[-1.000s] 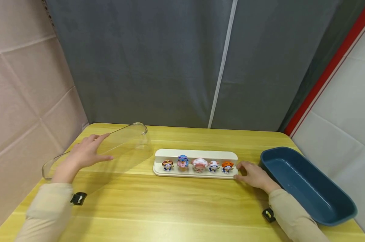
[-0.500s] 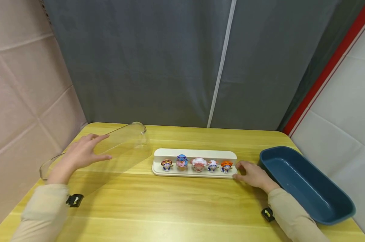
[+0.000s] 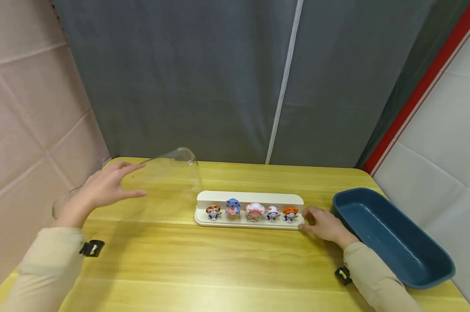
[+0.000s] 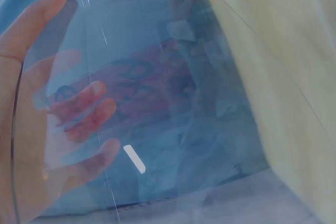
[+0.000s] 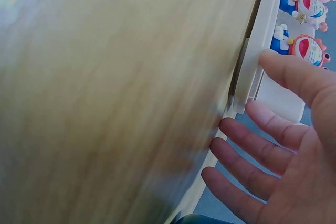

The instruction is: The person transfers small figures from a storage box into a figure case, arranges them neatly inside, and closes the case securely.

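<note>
My left hand (image 3: pixel 106 187) grips a long, clear display cover (image 3: pixel 172 175) on the left, tilted above the table. In the left wrist view the thumb is near the camera, and the other fingers show through the clear plastic. A white stepped display base (image 3: pixel 250 198) lies in the middle of the table. Several small cartoon figurines (image 3: pixel 254 212) stand in a row on its lower step. At the base's right end, my right hand (image 3: pixel 325 224) touches the corner with thumb and forefinger. Its other fingers (image 5: pixel 252 150) extend loosely beside the base in the right wrist view.
A deep blue rectangular tub (image 3: pixel 392 238) sits on the table's right side, close to my right forearm. The wooden table (image 3: pixel 219 264) ends at a grey curtain (image 3: pixel 180 86) behind, with pale cloth walls left and right.
My left hand has raised the clear cover, whose far end has moved up and right, closer to the display base. The right hand and the figurines keep their places.
</note>
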### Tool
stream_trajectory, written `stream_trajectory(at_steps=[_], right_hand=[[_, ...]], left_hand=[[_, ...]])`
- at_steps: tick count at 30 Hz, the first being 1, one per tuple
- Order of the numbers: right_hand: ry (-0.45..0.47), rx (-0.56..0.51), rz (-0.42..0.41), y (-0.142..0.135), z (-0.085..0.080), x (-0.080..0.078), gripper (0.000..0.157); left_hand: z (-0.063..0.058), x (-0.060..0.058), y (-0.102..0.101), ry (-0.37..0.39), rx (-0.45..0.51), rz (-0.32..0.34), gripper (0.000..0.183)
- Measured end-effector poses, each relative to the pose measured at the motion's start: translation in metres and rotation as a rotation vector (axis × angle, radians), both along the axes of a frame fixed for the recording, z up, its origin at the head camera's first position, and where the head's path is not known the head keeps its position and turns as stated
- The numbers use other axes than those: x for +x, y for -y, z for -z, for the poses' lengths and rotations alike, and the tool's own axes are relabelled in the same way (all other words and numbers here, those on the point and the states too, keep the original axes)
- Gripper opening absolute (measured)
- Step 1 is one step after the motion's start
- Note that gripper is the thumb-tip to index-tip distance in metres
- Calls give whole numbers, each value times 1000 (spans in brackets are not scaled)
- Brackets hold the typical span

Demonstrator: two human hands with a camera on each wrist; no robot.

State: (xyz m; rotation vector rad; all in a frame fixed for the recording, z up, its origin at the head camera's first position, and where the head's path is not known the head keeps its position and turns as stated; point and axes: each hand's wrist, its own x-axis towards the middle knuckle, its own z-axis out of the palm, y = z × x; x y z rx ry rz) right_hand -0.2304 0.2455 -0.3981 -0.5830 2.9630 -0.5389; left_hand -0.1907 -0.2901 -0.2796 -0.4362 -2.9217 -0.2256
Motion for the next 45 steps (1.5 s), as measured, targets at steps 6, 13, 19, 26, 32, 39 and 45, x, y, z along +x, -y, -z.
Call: stream_trajectory(at_steps=[6, 13, 19, 26, 32, 39, 45], right_hand=[[-1, -6, -2, 0, -1, 1, 38], [4, 0, 5, -1, -1, 1, 39], [2, 2, 8, -1, 1, 1, 39], [0, 2, 11, 1, 1, 2, 38], [-6, 2, 5, 2, 1, 3, 38], [-12, -1, 2, 2, 2, 3, 37], [-14, -1, 1, 1, 2, 4, 38]], left_hand=[[-30, -4, -6, 34, 3, 15, 84], [-59, -7, -12, 69, 39, 65, 78], [-79, -12, -25, 70, 40, 134, 76], [-94, -20, -44, 98, 86, 198, 73], [-100, -31, -65, 137, 122, 274, 69], [-99, -43, -94, 149, 112, 361, 70], [-104, -49, -123, 145, 51, 436, 70]])
